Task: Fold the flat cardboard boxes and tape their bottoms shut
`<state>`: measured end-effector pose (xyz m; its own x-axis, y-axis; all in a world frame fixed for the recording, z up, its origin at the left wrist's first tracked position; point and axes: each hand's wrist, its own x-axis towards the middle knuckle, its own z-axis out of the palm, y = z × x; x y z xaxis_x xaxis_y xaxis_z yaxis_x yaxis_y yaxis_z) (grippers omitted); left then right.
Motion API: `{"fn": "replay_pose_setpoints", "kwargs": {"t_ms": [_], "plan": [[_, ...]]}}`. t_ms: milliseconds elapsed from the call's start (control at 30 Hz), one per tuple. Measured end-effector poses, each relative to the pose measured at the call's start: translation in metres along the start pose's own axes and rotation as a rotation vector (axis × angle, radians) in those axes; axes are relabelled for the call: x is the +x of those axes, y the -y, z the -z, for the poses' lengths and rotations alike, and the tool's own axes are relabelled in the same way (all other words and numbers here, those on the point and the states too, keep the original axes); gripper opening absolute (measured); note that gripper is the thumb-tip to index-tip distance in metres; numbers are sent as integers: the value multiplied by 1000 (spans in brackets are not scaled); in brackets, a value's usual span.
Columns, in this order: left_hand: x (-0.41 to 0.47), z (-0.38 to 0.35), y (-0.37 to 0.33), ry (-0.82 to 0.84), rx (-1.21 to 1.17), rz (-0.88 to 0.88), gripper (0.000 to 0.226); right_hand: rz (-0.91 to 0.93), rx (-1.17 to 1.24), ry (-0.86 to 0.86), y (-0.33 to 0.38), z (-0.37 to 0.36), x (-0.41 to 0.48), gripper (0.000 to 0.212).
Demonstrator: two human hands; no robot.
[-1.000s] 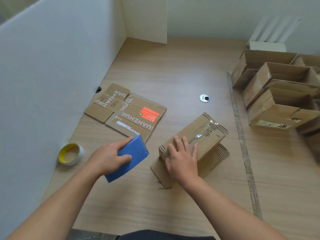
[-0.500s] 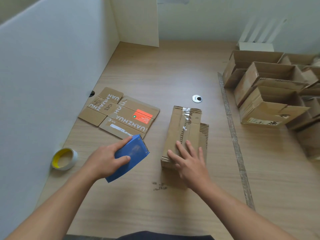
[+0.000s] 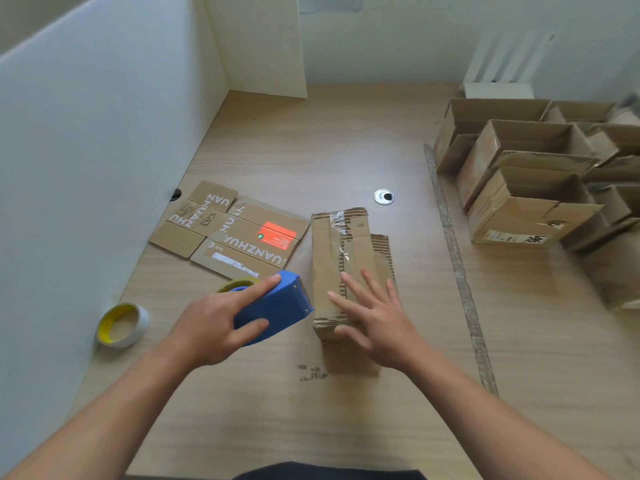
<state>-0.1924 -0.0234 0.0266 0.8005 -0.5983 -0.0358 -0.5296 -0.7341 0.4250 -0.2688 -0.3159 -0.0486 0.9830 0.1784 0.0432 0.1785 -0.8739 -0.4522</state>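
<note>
A folded brown cardboard box (image 3: 337, 252) stands on the wooden table with its bottom flaps up, old clear tape running along the seam. My right hand (image 3: 372, 315) rests flat on the near end of the box, fingers straight and spread. My left hand (image 3: 216, 325) grips a blue tape dispenser (image 3: 277, 308), whose front edge sits just left of the box's near corner. A flat printed cardboard box (image 3: 235, 230) with an orange label lies to the left.
A yellow-cored tape roll (image 3: 121, 323) lies near the white partition wall (image 3: 86, 150) on the left. Several folded open boxes (image 3: 526, 202) are stacked at the right. A strip of tape (image 3: 457, 268) runs along the table, and a metal grommet (image 3: 383, 196) sits beyond the box.
The box has been turned from a slant to point straight away from me. My left hand has brought the blue dispenser rightward, close to the box's near left corner.
</note>
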Motion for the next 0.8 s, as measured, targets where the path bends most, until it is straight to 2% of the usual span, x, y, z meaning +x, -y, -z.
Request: {"fn": "replay_pose_setpoints", "kwargs": {"t_ms": [100,167,400,467,600,700,800], "plan": [[-2,0,-4,-145,91,-204,65,-86,249,-252,11,11,3,56],[-2,-1,-5,-188,140,-308,60,-94,400,-305,22,22,5,51],[2,1,-13,-286,259,-545,50,-8,552,-99,34,52,14,48],[4,4,-15,-276,266,-571,50,12,556,-81,34,53,16,46],[6,6,-20,-248,253,-571,52,9,530,-138,39,49,18,21],[5,4,-19,-202,203,-546,57,-64,545,-209,38,44,17,14],[2,3,-17,-90,105,-495,63,-128,558,-168,35,41,10,10]]}}
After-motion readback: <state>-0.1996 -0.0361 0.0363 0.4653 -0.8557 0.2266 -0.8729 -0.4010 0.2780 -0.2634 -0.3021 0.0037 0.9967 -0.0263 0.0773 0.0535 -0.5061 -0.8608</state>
